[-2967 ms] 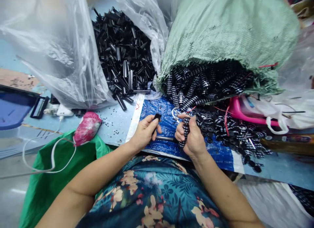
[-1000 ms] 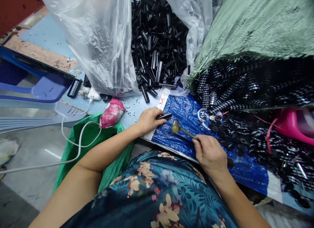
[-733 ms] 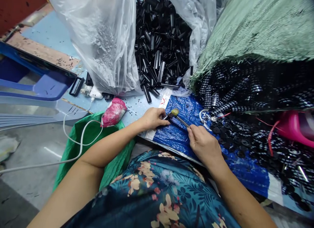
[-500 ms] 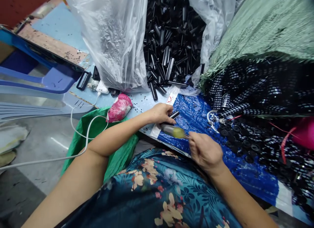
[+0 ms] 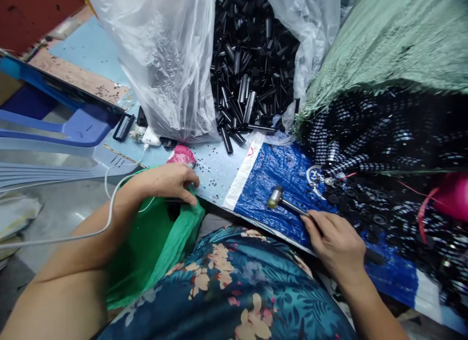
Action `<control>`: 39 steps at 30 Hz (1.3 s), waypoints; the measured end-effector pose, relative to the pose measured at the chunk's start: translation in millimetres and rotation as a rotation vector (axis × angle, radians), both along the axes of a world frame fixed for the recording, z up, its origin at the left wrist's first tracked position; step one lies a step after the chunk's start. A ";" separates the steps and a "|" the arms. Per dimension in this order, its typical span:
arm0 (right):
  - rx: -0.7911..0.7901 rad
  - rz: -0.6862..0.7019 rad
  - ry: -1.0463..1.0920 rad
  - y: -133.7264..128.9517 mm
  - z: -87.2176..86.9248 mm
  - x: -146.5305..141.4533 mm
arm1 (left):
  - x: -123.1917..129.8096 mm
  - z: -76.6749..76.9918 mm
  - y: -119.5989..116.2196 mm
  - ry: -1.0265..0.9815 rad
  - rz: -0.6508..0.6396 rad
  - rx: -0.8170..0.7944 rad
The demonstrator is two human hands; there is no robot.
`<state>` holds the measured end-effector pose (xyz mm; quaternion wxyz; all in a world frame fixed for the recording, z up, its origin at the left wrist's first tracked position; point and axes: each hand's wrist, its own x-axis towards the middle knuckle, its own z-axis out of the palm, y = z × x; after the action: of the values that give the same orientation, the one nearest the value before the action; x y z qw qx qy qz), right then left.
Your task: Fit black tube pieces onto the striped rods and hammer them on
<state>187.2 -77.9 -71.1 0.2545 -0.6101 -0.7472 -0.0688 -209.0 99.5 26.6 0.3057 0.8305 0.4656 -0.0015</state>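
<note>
My left hand (image 5: 166,181) hovers over the open mouth of a green plastic bag (image 5: 146,242), fingers curled down on a short black tube (image 5: 173,203) that shows dark under the fingertips. My right hand (image 5: 336,242) grips the thin handle of a small hammer (image 5: 275,197). The hammer's metal head rests on the blue tarp (image 5: 270,169) that covers the table edge. The two hands are well apart, with the tarp's left end between them.
A clear plastic bag (image 5: 164,62) spills several black tubes (image 5: 244,76) at the back. A green woven sack (image 5: 383,47) holds black-and-white parts (image 5: 365,130); loose black discs (image 5: 365,208) lie beside the right hand. A pink bundle (image 5: 181,155), white cable (image 5: 109,203) and blue chair (image 5: 73,130) sit left.
My left hand has carried the black tube off the tarp leftwards to the green bag. My right hand has drawn the hammer back to the right, and its head now lies on the tarp.
</note>
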 end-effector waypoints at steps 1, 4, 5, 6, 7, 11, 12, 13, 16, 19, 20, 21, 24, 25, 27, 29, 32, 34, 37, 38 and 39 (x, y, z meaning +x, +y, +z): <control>-0.023 -0.015 -0.013 1.5 -0.5 -0.6 | 6.6 -6.7 3.4 0.048 -0.057 0.080; -0.082 -0.013 0.020 13.1 3.5 1.7 | 47.5 -33.2 25.2 0.207 -0.137 0.383; -0.086 -0.019 0.029 18.7 6.5 6.1 | 61.9 -41.3 35.0 0.246 -0.107 0.491; -0.077 -0.037 0.021 24.9 10.1 12.4 | 74.0 -48.3 45.2 0.277 -0.102 0.560; -0.061 -0.066 -0.010 31.8 14.2 20.3 | 83.2 -53.8 55.0 0.295 -0.112 0.600; -0.045 -0.184 -0.306 65.5 29.3 54.5 | 95.9 -59.8 76.1 0.204 -0.159 0.680; -0.061 -0.191 -0.373 75.0 31.3 61.1 | 97.2 -58.2 74.5 0.139 -0.169 0.700; -0.083 -0.192 -0.427 84.5 32.4 66.3 | 99.2 -56.2 70.2 0.063 -0.178 0.713; -0.140 -0.191 -0.511 108.4 31.6 75.5 | 112.0 -52.7 45.5 -0.172 -0.136 0.651; -0.152 -0.123 -0.518 121.1 30.4 81.4 | 130.1 -55.8 17.9 -0.340 0.110 0.419; -0.151 -0.079 -0.519 123.0 31.1 83.6 | 135.6 -57.3 10.5 -0.401 0.213 0.306; -0.150 -0.033 -0.521 124.0 32.4 85.9 | 140.6 -58.6 4.4 -0.476 0.309 0.174; -0.146 0.085 -0.504 121.2 39.1 91.1 | 152.8 -58.3 -7.7 -0.777 0.511 -0.250; -0.148 0.115 -0.483 117.9 41.5 91.0 | 156.6 -56.7 -10.3 -0.868 0.547 -0.367; -0.146 0.156 -0.396 107.6 45.0 86.5 | 164.2 -52.3 -14.6 -0.987 0.570 -0.528; -0.117 0.152 -0.199 93.3 45.2 75.3 | 172.2 -48.0 -19.3 -1.023 0.538 -0.607; -0.076 0.024 0.350 71.2 38.8 49.1 | 183.6 -44.7 -28.0 -0.991 0.437 -0.651; -0.112 -0.118 0.818 61.1 32.5 29.6 | 189.6 -45.0 -34.2 -0.941 0.369 -0.681; -0.195 -0.244 1.305 55.4 26.8 3.8 | 195.6 -47.3 -42.4 -0.897 0.329 -0.712; -0.227 -0.248 1.436 55.1 26.7 -3.2 | 196.9 -48.2 -44.7 -0.892 0.332 -0.712; -0.262 -0.249 1.566 55.3 27.4 -9.4 | 198.1 -49.2 -46.8 -0.890 0.339 -0.710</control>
<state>177.8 -22.6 -43.7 0.6214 -0.5849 -0.2804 0.4395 -10.9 52.6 -22.6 0.7267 0.5122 0.3896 0.2402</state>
